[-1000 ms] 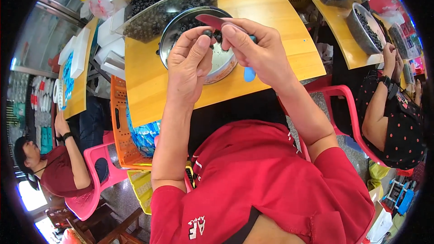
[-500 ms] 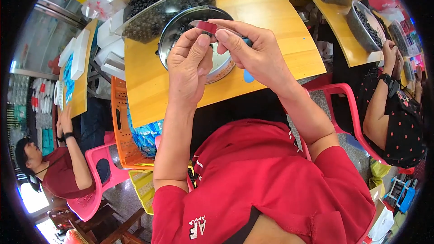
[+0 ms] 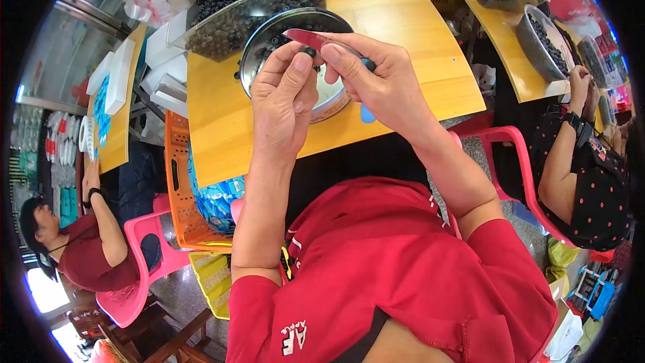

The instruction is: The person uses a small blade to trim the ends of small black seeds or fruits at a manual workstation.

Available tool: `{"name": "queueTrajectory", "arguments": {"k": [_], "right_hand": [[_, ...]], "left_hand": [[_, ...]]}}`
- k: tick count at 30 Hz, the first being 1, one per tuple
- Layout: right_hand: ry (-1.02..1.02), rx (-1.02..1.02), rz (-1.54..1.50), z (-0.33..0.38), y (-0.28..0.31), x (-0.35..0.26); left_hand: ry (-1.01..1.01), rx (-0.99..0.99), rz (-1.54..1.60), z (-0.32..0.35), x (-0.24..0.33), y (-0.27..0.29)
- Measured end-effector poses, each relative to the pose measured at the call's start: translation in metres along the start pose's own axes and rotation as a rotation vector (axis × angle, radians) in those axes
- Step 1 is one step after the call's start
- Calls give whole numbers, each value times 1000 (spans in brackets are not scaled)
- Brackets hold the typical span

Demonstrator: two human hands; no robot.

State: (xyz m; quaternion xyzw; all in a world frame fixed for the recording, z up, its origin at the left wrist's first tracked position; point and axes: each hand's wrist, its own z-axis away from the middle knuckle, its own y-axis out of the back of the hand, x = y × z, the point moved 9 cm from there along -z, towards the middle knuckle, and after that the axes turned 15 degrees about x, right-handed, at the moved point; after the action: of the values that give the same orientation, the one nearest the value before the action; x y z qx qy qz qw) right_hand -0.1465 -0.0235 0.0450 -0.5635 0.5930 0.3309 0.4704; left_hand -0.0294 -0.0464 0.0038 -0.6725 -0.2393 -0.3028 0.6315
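My left hand (image 3: 285,91) pinches a small round black part (image 3: 308,52) between thumb and fingertips. In my right hand (image 3: 376,77) is a small knife (image 3: 302,37), its blade reflecting red and lying just above the black part. The dark end of its handle shows past my fingers. Below both hands stands a round bowl (image 3: 254,44) with some black parts inside; my hands hide much of it. A blue object (image 3: 367,114) shows by the bowl under my right hand.
A clear bin (image 3: 215,32) full of black parts stands on the wooden table (image 3: 403,20), at the far left. An orange crate (image 3: 178,175) is left of me. One person sits at the left; another at the right works beside a bowl (image 3: 527,33) of dark parts.
The knife blade has shifted slightly and the black part in my left fingers shows more clearly. Both hands stay in nearly the same place above the bowl.
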Motion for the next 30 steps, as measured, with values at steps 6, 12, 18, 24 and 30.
{"name": "queueTrajectory", "arguments": {"k": [6, 12, 18, 24, 30], "right_hand": [[25, 35, 5, -1, 2, -6], [-28, 56, -103, -4, 5, 1], [-53, 49, -72, -9, 1, 4], [-193, 32, -121, -12, 5, 15], [-321, 50, -132, -11, 15, 29]], "left_hand": [[17, -21, 7, 4, 3, -5], [163, -21, 75, 5, 1, -17], [119, -42, -100, 3, 4, -12], [113, -29, -108, -1, -2, -7], [144, -129, -410, -14, 0, -10]]}}
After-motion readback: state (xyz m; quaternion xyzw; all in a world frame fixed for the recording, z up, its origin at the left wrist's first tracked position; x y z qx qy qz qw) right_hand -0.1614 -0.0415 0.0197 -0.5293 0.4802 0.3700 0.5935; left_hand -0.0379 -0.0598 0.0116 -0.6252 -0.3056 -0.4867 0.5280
